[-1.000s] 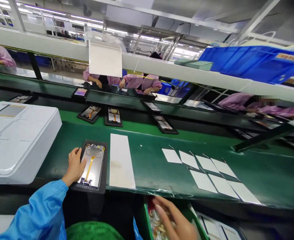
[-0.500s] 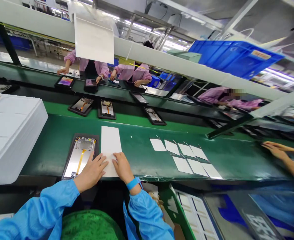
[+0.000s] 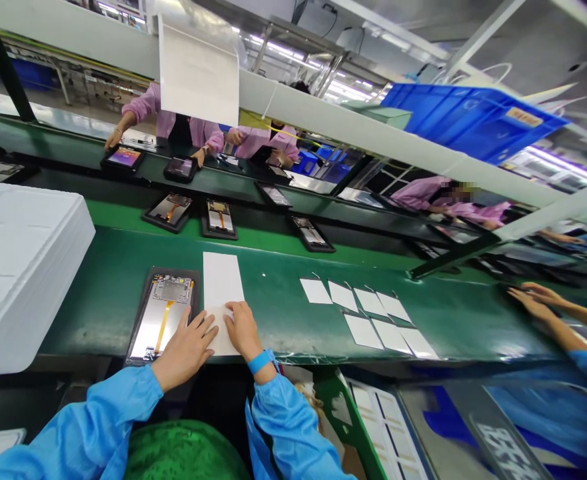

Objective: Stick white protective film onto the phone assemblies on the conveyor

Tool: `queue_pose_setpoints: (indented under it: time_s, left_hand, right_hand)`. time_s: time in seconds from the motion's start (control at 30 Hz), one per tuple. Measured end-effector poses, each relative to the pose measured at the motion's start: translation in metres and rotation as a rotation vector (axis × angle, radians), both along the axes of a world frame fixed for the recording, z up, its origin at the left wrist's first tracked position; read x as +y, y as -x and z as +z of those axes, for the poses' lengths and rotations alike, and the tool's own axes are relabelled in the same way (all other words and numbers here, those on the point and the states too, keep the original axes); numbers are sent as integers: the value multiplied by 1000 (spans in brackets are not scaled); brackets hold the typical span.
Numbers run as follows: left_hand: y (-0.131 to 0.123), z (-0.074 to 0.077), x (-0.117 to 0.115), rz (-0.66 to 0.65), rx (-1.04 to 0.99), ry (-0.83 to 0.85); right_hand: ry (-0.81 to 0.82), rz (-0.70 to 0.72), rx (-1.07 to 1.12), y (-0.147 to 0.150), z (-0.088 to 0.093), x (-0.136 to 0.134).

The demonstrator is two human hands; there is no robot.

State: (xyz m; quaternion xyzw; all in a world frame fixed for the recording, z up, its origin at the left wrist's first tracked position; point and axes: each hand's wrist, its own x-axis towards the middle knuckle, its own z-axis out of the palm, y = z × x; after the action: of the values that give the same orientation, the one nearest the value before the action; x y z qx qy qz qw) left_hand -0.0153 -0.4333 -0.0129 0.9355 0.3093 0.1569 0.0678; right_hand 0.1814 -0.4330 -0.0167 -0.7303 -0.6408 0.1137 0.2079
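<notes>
My left hand lies with fingers spread on the left edge of a near off-white piece, beside an opened tablet. The tablet shows a circuit board, a silver panel and an orange ribbon cable. From the right, my right hand has its fingertips drawn together on the same piece, holding it against the bench. Past the fingers, a flat white rectangular sheet extends away from me, meeting the near piece. Whether the two are joined is hidden by my fingers.
Several white rectangular pads with thin wires lie to the right. A stack of white trays stands at left. Opened tablets sit on the green belt beyond. A co-worker's hands are at far right; people in pink sit opposite.
My hands hardly move on the off-white piece. Across the line, a co-worker's hand has moved left with the lit tablet. The view has shifted slightly.
</notes>
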Motion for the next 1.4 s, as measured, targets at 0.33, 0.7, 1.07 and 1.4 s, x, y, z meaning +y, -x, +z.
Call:
queue_pose_setpoints:
  time_s: [0.33,0.7,1.07,1.4]
  left_hand:
    - [0,-1,-3,7,-57,13]
    - [-1,-3,-2,4,-38,18]
    - [-1,-5,-2,7,-33,18]
    - [-2,-6,-2,10,-50,25]
  right_hand:
    - [-82,-10,71,3,-5,-6]
    - [-133,16,63,8,-5,-14]
    - [-156,-6,62,7,-1,-15]
    - [-193,-20,112,12,-1,-13]
